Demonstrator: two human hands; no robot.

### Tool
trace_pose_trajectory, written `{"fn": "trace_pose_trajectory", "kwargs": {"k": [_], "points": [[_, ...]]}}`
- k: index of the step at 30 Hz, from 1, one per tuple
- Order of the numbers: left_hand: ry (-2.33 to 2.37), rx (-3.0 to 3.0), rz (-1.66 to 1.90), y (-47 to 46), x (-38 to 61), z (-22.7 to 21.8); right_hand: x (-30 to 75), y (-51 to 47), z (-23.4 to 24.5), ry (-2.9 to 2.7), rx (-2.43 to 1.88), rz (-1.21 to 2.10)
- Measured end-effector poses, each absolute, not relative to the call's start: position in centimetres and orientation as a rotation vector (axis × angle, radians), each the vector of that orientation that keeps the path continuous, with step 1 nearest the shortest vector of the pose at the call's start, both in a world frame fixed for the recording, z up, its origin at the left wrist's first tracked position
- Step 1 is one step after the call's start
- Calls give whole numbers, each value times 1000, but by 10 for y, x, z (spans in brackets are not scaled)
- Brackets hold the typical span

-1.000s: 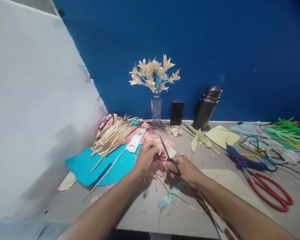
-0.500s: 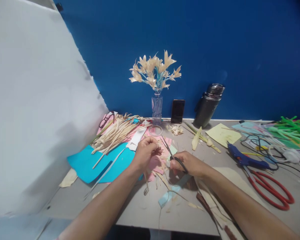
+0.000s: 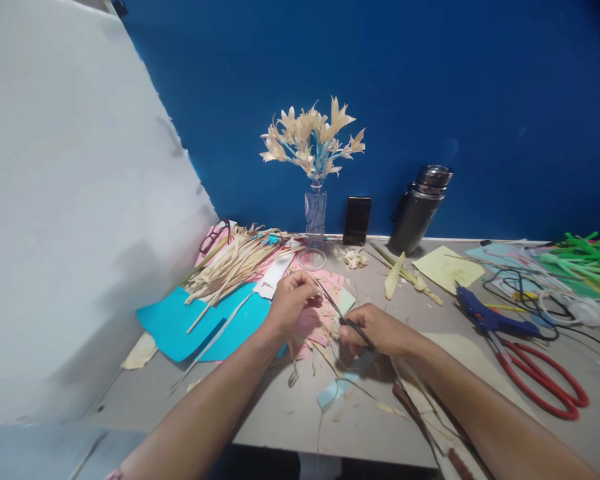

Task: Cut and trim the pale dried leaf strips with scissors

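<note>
My right hand (image 3: 373, 328) is closed round the black handles of a small pair of scissors (image 3: 334, 303). Their blades point up and left toward my left hand (image 3: 295, 303), which is closed in a pinch. Whatever lies between those fingertips is too small to make out. Pink paper (image 3: 313, 327) strewn with pale husk scraps lies beneath both hands. Behind them, a roll of tape (image 3: 312, 259) rests in front of a clear vase (image 3: 315, 217) holding cream husk flowers (image 3: 313, 137).
Dried husk strips (image 3: 235, 263) and blue sheets (image 3: 180, 327) lie left. A phone (image 3: 357, 221) and a dark flask (image 3: 420, 210) lean against the wall. At right are a blue glue gun (image 3: 495, 320), large red-handled scissors (image 3: 545, 377) with their handles toward me, and green pipe cleaners (image 3: 577, 263).
The small scissors' blades have closed together and tipped further left, toward my left fingertips. My left hand keeps its pinch in nearly the same place.
</note>
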State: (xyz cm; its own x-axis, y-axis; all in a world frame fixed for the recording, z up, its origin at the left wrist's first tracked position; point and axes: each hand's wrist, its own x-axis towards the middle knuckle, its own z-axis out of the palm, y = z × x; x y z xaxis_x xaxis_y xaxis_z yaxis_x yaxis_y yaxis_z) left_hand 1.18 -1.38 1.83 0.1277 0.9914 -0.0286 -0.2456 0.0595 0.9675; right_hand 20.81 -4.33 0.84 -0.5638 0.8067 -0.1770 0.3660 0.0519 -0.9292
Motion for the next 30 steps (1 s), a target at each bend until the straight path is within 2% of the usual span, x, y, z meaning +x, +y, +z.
{"fn": "trace_pose_trajectory", "kwargs": {"k": [17, 21, 25, 30], "points": [[929, 1001, 1144, -12, 11, 20, 210, -41, 3, -1815, -1283, 1564], [864, 1077, 1142, -15, 14, 22, 206, -41, 8, -1485, -1220, 1558], [896, 1230, 1149, -20, 20, 21, 206, -41, 13, -1000, -1050, 1734], [900, 1471, 1232, -26, 26, 18, 203, -43, 11, -931, -919, 1859]]}}
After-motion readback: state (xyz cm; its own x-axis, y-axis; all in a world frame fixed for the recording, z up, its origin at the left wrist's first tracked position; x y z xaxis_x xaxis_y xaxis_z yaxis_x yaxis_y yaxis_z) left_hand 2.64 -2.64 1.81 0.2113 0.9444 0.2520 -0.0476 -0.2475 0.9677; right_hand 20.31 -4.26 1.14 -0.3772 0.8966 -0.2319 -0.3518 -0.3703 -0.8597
